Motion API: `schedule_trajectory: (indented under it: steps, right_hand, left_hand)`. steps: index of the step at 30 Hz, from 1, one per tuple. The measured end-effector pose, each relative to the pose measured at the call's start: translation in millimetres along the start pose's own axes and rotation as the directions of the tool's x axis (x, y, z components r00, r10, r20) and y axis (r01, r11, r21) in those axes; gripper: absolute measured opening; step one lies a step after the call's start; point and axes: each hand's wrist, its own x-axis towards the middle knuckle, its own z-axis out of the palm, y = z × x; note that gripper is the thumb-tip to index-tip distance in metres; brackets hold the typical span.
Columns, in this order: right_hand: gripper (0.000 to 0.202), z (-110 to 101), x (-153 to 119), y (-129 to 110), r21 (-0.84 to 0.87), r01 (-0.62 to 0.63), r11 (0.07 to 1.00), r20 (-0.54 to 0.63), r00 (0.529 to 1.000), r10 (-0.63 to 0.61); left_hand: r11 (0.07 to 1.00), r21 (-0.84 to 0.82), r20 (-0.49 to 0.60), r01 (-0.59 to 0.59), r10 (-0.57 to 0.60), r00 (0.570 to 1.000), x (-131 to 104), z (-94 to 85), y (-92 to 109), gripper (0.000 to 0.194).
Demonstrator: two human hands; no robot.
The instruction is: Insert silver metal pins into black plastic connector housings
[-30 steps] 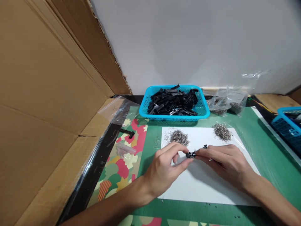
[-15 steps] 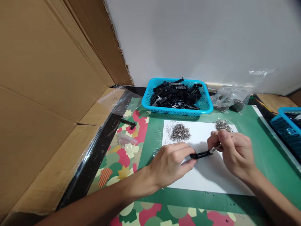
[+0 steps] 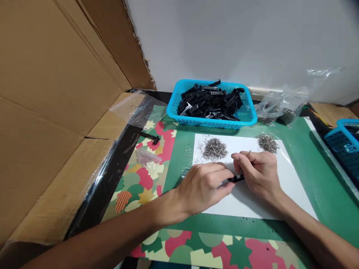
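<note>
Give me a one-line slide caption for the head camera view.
Left hand pinches a small black plastic part on white paper while right hand applies a thin metal tool.

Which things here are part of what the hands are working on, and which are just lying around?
In use: black part, pinched by left hand; thin metal tool in right hand; white sheet; two pin piles.
Lying about: blue basket, plastic bags, loose black piece, cardboard.

Both hands (image 3: 230, 179) on blk part (image 3: 235, 179).
</note>
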Motion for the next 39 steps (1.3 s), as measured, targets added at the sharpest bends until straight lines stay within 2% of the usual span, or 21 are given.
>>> schedule_trajectory:
  steps: [5, 10, 17, 20, 22, 24, 26, 28, 31, 34, 36, 39]
  right_hand:
    - [0.057, 4, -3, -1, -0.133, 0.099, 0.986, -0.043, 0.993, -0.106]
    - [0.059, 6, -9, 2, -0.209, 0.119, 0.971, -0.038, 0.991, -0.13]
    - [0.056, 12, -12, 7, -0.16, 0.227, 0.961, -0.063, 0.969, -0.239]
    - [0.061, 4, -10, 8, -0.093, 0.265, 0.96, -0.146, 0.95, -0.277]
    - [0.064, -7, -7, 11, 0.014, 0.236, 0.972, -0.282, 0.933, -0.223]
    - [0.064, -23, -2, 16, 0.142, 0.12, 0.982, -0.398, 0.916, -0.054]
    - [0.063, -40, 5, 22, 0.232, -0.04, 0.972, -0.405, 0.904, 0.134]
    - [0.061, -55, 13, 29, 0.263, -0.153, 0.953, -0.372, 0.895, 0.246]
    - [0.059, -73, 22, 36, 0.249, -0.175, 0.952, -0.421, 0.866, 0.27]
    - [0.058, -85, 26, 40, 0.241, -0.14, 0.961, -0.489, 0.837, 0.244]
    - [0.056, -89, 26, 41, 0.228, -0.154, 0.961, -0.442, 0.864, 0.243]
    - [0.052, -91, 23, 42, 0.146, -0.192, 0.97, -0.25, 0.942, 0.224]
  left_hand:
    - [0.999, -0.02, 0.003, 0.039, -0.039, 0.999, 1, -1.1, 0, 0.006]
    - [0.997, -0.054, 0.02, 0.06, -0.059, 0.998, 2, -2.5, -1, 0.007]
    - [0.995, -0.059, 0.044, 0.082, -0.079, 0.996, 0, -3.1, -3, 0.007]
    - [0.99, -0.071, 0.042, 0.122, -0.119, 0.992, 3, -5.3, 0, 0.011]
    - [0.986, -0.067, 0.011, 0.154, -0.154, 0.988, 4, -7.3, 3, 0.014]
    - [0.98, -0.068, -0.036, 0.185, -0.188, 0.982, 4, -9.5, 6, 0.011]
    - [0.961, -0.103, -0.065, 0.258, -0.265, 0.962, 3, -11.6, 8, 0.009]
    - [0.913, -0.182, -0.072, 0.364, -0.381, 0.922, 2, -13.5, 7, 0.01]
    - [0.828, -0.315, -0.076, 0.464, -0.509, 0.858, 1, -15.2, 3, 0.013]
    - [0.812, -0.368, -0.084, 0.452, -0.514, 0.854, 0, -15.4, 0, 0.013]
    - [0.825, -0.364, -0.071, 0.433, -0.488, 0.87, 0, -15.1, -2, 0.014]
    - [0.846, -0.326, -0.045, 0.423, -0.461, 0.886, -1, -15.1, -3, 0.014]
